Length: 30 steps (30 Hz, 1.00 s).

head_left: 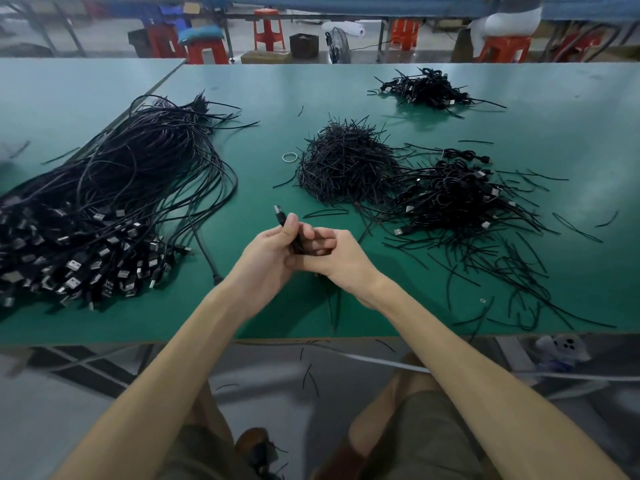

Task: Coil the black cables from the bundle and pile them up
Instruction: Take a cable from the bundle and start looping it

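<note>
Work surface: a smooth, matte green table [346,98], two tops butted together. Behind it are a grey floor and red plastic stools [268,29].

Left on the table: the bundle [104,202] of long, glossy black cables with metal USB plugs.

Right: the pile [460,199] of coiled cables. A smaller pile [426,88] lies farther back.

Centre: a bristly heap of short black ties [346,164], with a thin ring [290,157] beside it.

Near edge: the left hand [270,258] grips one cable [284,220], plug upward. The right hand [339,261] curls its fingers around the same cable.
</note>
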Each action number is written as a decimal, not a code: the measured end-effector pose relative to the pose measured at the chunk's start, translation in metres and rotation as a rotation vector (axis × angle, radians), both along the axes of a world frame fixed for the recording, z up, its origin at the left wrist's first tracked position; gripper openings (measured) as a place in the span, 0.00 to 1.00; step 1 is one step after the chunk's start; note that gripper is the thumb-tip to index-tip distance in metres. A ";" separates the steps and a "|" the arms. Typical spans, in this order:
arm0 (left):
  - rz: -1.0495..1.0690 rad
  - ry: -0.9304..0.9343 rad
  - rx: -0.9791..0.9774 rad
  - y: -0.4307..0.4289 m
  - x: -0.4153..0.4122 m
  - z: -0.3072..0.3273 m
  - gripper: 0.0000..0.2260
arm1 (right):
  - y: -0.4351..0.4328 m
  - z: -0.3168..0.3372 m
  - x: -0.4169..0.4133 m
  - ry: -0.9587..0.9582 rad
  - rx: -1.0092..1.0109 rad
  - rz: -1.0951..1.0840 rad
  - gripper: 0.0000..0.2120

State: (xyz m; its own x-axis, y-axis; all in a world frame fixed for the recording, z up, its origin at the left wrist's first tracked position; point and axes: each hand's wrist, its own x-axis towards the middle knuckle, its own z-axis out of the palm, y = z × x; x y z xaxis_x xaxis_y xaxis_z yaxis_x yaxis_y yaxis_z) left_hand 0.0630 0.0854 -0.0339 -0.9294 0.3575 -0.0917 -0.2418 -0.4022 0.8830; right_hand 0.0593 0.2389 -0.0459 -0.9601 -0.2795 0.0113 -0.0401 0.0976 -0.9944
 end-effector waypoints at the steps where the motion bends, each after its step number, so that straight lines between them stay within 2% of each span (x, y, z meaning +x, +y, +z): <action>1: -0.028 0.031 -0.054 -0.004 -0.002 0.001 0.16 | 0.002 0.001 0.000 0.041 0.037 -0.010 0.14; 5: -0.075 0.118 -0.190 -0.014 -0.002 -0.002 0.15 | 0.008 0.002 -0.003 0.175 0.239 -0.029 0.17; 9: 0.042 0.160 -0.329 -0.008 0.001 -0.008 0.16 | 0.008 0.003 -0.004 0.216 0.322 -0.078 0.16; 12: 0.134 0.175 -0.429 -0.006 0.001 -0.011 0.12 | 0.010 0.003 -0.003 0.227 0.346 -0.107 0.14; 15: 0.208 0.192 -0.461 -0.010 0.000 -0.014 0.08 | 0.015 0.005 -0.005 0.258 0.411 -0.090 0.10; 18: 0.289 0.181 -0.515 -0.013 -0.001 -0.018 0.14 | 0.018 0.005 -0.007 0.326 0.553 -0.077 0.06; 20: 0.315 0.172 -0.538 -0.014 -0.004 -0.020 0.15 | 0.016 0.004 -0.005 0.374 0.639 -0.072 0.08; 24: 0.235 0.286 -0.606 -0.018 -0.008 -0.019 0.07 | 0.013 0.002 0.000 0.493 0.745 -0.042 0.07; 30: 0.305 0.348 -0.630 -0.018 -0.007 -0.013 0.07 | 0.007 -0.002 0.002 0.651 1.040 -0.053 0.07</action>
State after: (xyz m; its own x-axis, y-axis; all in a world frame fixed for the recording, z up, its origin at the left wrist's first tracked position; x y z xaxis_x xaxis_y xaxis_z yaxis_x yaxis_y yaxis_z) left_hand 0.0562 0.0676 -0.0473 -0.9908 0.0593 0.1218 0.1312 0.1961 0.9718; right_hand 0.0609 0.2456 -0.0481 -0.8691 -0.4022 0.2879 -0.4717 0.8492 -0.2375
